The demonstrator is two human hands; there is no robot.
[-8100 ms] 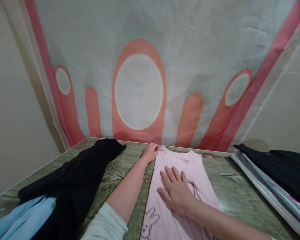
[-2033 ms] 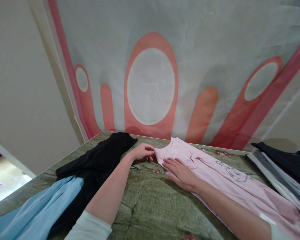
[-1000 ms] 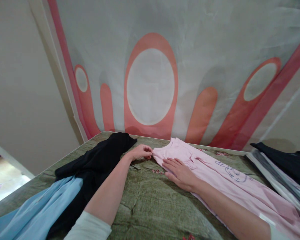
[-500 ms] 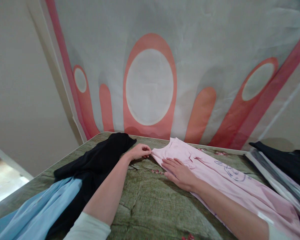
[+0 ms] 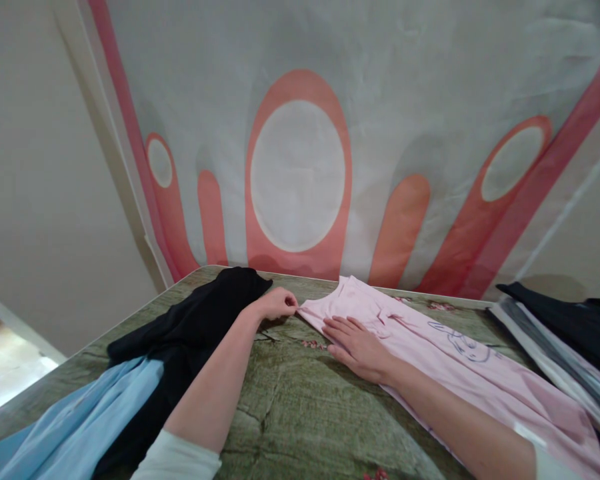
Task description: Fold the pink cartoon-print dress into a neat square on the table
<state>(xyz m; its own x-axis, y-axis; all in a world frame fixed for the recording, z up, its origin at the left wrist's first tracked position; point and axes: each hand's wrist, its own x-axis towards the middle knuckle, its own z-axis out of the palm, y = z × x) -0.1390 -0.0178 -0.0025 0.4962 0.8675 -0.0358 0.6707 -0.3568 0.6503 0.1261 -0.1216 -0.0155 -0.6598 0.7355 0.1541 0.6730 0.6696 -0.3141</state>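
A pink shirt [image 5: 420, 347] with a dark line-drawn print lies lengthwise on the table [image 5: 300, 400], reaching toward the lower right. Its pointed corner at the far left is pinched between the thumb and fingers of my left hand [image 5: 279, 305]. That corner is drawn out toward the left. My right hand [image 5: 357, 347] rests flat on the shirt just below its neckline, fingers stretched out. To the left of my left hand lies a crumpled black garment [image 5: 195, 313], partly hidden by my forearm.
A light blue garment [image 5: 95, 413] lies at the lower left, against the black one. On the right is a stack of folded clothes [image 5: 555, 347] with black fabric [image 5: 580, 327] on top. Behind the table's far edge hangs a grey backdrop [image 5: 300, 40] with pink-orange shapes.
My left hand has shifted slightly left, pulling the pinched corner of the pink shirt with it. My right hand stays flat in nearly the same place.
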